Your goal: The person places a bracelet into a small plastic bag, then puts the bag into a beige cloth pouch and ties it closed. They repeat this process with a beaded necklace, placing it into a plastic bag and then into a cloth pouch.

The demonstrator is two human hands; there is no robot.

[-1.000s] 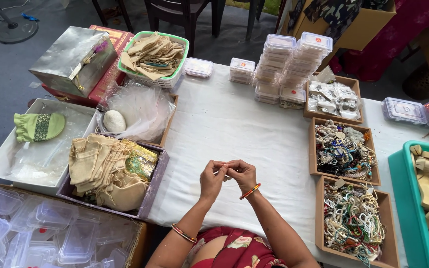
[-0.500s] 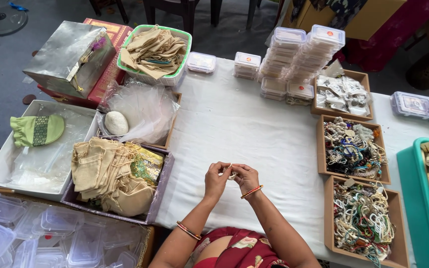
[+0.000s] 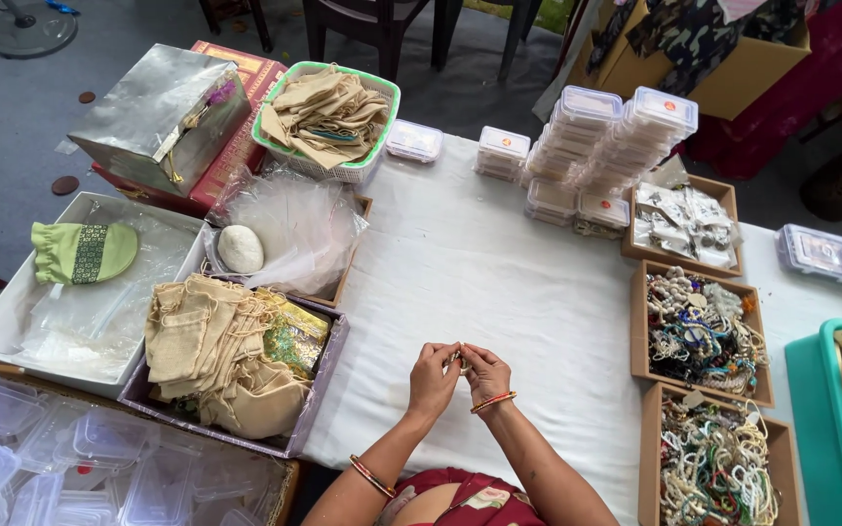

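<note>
A white cloth covers the table, which stands on a grey floor with chair legs and cartons at its far edge. From my seat I see my left hand and right hand meeting over the near middle of the cloth, fingertips pinched together on a small pale bead piece; both hands are nearly closed around it, and most of it is hidden, so I cannot tell its exact shape. I judge it light, hard and a little slippery, strung loosely, so it is best held by the thread close to the beads, with the fingertips rather than the palm. To the right, two brown trays of beaded strings sit one behind the other, near my right hand. At the far side stand stacks of clear lidded boxes, each with a small round red sticker on its lid. To the left, a tray holds beige cloth pouches with a green and gold packet among them, and a green basket behind holds more. A silver box rests on a flat red one at the far left.
</note>
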